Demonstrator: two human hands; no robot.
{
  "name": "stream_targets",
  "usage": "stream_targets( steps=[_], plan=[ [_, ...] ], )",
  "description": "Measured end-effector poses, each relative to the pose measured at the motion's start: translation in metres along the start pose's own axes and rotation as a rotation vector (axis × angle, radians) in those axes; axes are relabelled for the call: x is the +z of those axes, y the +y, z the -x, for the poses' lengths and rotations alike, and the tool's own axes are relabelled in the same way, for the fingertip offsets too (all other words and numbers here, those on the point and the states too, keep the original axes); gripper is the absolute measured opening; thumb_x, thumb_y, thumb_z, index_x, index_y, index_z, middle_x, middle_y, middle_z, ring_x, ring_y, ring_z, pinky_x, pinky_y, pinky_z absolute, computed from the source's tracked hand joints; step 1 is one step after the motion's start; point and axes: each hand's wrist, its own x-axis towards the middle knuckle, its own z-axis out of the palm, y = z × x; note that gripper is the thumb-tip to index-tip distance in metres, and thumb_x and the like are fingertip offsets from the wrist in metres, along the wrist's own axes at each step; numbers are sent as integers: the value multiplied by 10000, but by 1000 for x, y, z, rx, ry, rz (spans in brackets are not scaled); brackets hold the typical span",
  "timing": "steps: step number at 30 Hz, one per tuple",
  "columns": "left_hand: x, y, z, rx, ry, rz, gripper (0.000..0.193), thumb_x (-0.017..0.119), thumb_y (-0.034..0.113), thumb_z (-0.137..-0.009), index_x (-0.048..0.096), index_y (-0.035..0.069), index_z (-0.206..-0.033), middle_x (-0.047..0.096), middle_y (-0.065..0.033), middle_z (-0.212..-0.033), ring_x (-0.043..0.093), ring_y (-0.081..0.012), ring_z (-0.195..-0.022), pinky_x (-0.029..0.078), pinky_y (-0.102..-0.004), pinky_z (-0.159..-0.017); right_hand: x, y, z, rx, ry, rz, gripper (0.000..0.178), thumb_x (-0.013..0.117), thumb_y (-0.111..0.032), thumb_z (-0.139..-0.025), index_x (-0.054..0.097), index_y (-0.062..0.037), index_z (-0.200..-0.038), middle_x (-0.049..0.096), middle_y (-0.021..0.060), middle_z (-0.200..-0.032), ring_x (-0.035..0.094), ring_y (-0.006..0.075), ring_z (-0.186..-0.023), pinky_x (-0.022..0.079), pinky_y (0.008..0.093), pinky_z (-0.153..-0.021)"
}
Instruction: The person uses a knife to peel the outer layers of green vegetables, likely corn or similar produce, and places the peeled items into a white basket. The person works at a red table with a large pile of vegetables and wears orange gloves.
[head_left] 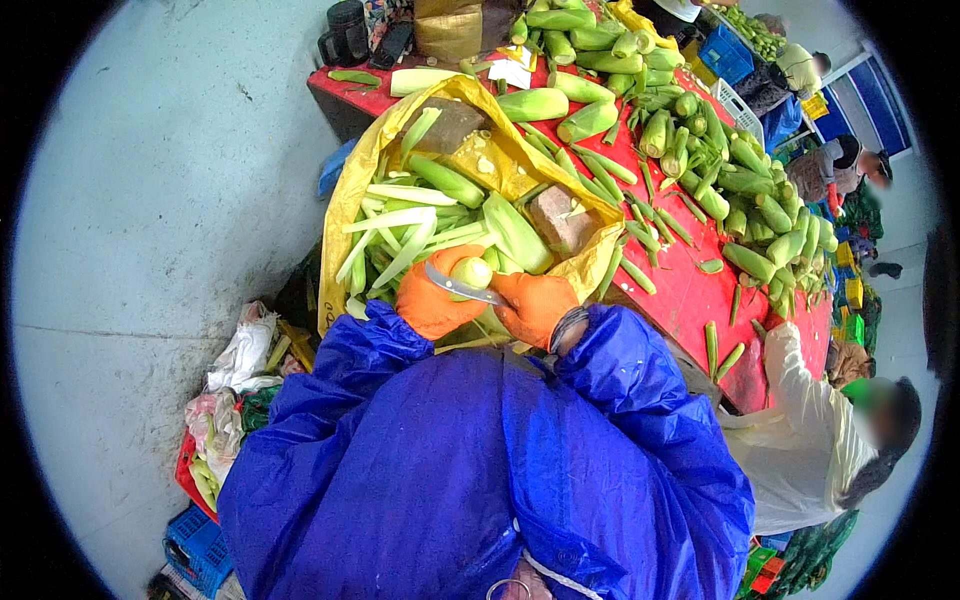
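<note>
My left hand (432, 303), in an orange glove, is closed around a pale green ear of corn (472, 271), whose cut end faces up. My right hand (537, 306), gloved in orange too, grips a knife with a curved blade (450, 285); its handle is hidden in the fist. The blade lies across the ear and reaches to the left glove. Just beyond both hands, a yellow sack (345, 215) gapes wide, with stripped green husks (405, 235) and a whole-looking ear (447, 181) inside.
A heap of unhusked corn (745, 180) covers much of the red table (690, 290), with loose husk pieces around it. Stones (563, 220) sit inside the sack's rim. A co-worker (800, 430) reaches onto the table at right. Blue crates (197, 548) stand at lower left.
</note>
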Motion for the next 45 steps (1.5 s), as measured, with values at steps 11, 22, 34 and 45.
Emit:
stream_targets(
  steps=[11,22,34,45],
  plan=[
    [1,10,11,-161,-110,-151,599,813,282,-672,594,56,-1182,662,-129,-1061,643,-247,-988,499,-341,-866,31,26,-8,118,-31,-100,234,552,-218,-763,646,-121,-954,663,179,-888,630,390,-820,494,486,-719],
    [-12,-14,10,-378,-452,352,446,780,156,-739,615,26,-1133,673,-50,-1017,613,-108,-933,493,-276,-844,39,35,-5,-11,-101,-129,261,563,-219,-760,656,-132,-988,667,175,-887,633,386,-836,499,483,-743],
    [-16,5,15,-334,-324,78,553,813,278,-691,616,26,-1142,673,-95,-1007,632,-171,-938,494,-303,-839,45,35,1,109,-115,-102,272,568,-218,-763,645,-128,-1008,672,164,-894,641,373,-859,500,476,-751],
    [-7,2,21,-460,-351,34,416,804,224,-720,643,19,-1044,676,-60,-945,624,-134,-895,495,-288,-804,53,17,0,115,-89,-84,237,578,-241,-773,646,-116,-963,671,170,-885,637,378,-857,497,482,-748]
  ],
)
